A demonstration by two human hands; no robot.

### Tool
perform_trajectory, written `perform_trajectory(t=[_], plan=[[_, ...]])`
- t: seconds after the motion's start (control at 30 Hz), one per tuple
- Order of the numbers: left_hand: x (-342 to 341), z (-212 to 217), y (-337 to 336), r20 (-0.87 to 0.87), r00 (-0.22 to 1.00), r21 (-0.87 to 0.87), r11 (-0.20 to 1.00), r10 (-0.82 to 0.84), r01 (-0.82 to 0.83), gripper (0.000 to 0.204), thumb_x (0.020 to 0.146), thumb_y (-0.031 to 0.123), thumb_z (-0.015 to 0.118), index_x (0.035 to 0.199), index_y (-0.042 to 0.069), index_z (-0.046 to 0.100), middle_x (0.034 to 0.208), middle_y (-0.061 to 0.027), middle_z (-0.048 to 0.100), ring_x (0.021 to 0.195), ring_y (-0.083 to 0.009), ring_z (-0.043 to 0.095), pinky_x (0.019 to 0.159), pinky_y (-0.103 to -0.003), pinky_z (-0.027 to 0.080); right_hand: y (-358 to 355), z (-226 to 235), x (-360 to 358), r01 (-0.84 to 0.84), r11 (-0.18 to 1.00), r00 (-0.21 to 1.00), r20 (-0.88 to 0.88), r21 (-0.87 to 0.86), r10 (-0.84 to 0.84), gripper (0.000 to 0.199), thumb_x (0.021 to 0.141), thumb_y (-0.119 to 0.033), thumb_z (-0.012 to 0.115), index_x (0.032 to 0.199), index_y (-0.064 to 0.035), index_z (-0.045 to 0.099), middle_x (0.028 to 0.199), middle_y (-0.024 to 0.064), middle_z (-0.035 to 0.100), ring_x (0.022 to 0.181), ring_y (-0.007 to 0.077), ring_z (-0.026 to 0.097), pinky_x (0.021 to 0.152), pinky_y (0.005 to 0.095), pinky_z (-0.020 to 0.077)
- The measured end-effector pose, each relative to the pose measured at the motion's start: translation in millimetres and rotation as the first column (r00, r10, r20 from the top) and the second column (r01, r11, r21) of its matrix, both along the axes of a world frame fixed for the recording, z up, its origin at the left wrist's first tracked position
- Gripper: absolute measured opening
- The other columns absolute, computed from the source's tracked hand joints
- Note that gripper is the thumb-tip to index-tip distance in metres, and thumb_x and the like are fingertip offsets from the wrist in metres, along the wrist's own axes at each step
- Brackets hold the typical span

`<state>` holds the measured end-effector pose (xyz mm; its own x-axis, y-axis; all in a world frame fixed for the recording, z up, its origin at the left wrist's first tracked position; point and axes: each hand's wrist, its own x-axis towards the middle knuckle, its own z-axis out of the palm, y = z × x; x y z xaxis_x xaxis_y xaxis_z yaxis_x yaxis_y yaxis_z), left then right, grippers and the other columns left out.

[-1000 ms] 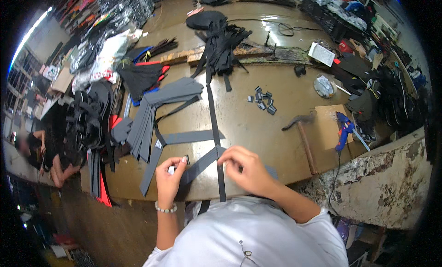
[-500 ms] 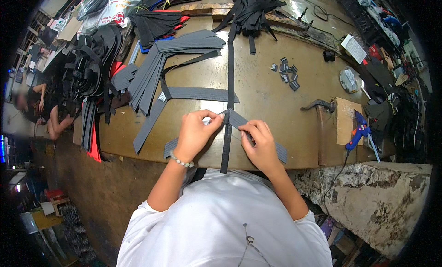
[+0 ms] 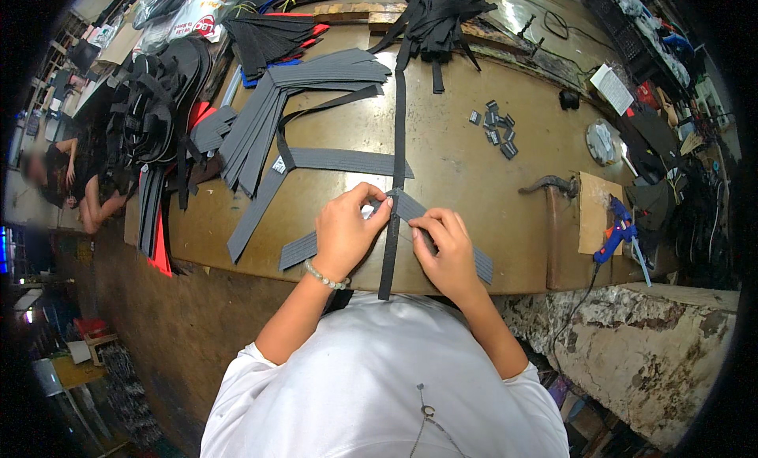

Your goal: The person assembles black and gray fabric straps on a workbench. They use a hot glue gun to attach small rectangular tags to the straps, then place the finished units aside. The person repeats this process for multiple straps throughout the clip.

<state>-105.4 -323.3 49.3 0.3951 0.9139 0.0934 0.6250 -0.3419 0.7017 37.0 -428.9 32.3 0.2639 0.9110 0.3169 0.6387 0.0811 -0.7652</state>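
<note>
Both hands, left hand [image 3: 344, 230] and right hand [image 3: 447, 250], barely shifted, fingers pinching the partly hidden grey strap [image 3: 410, 208]

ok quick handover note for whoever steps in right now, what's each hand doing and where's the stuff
Left hand: fingers pinch the peak of the folded grey strap piece at the near table edge.
Right hand: presses down on that same piece, just right of the narrow black strap, which runs over the peak and hangs off the edge.
Around: one more V-shaped grey piece lies flat behind the hands; a stack of grey pieces sits further back on the left; small buckles back right; glue gun on the right.
Done: strap laid across the fold.
Left: whether it is fixed cannot be told; the rest of the grey pieces lie untouched.
</note>
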Motion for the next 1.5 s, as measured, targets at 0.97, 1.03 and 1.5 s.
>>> perform_trajectory(t=[0.97,1.03,1.5], plan=[[-13.2,-12.9,4.7,0.111,0.987,0.035,0.993,-0.114,0.111,0.014,0.083,0.024,0.069,0.094,0.015,0.073,0.081,-0.0075,0.067,0.072,-0.0273,0.065,0.063,-0.038,0.051,86.0,19.6,40.7,-0.383,0.895,0.900,-0.309,-0.230,0.306,0.006,0.086,-0.002,0.069,0.088,0.0032,0.067,0.085,0.0074,0.060,0.060,0.0126,0.066,0.053,0.0252,0.0560],[-12.9,-13.1,4.1,0.116,0.987,0.042,0.993,-0.111,0.107,0.014,0.083,0.024,0.069,0.094,0.015,0.073,0.081,-0.0075,0.067,0.072,-0.0273,0.066,0.062,-0.038,0.051,85.7,18.4,40.6,-0.372,0.899,0.907,-0.298,-0.232,0.299,0.005,0.086,0.001,0.069,0.089,0.0038,0.068,0.085,0.0072,0.060,0.061,0.0121,0.065,0.053,0.0250,0.0552],[-2.9,-4.0,-10.9,-0.184,0.975,0.200,0.967,-0.124,0.161,0.031,0.088,0.034,0.065,0.116,0.023,0.066,0.078,-0.0050,0.058,0.066,-0.0245,0.061,0.055,-0.038,0.047,99.9,40.2,40.5,0.105,0.974,0.886,0.463,-0.199,-0.001,0.030,0.087,-0.024,0.071,0.081,0.0016,0.056,0.066,0.0150,0.060,0.061,0.0331,0.063,0.054,0.0393,0.0500]])
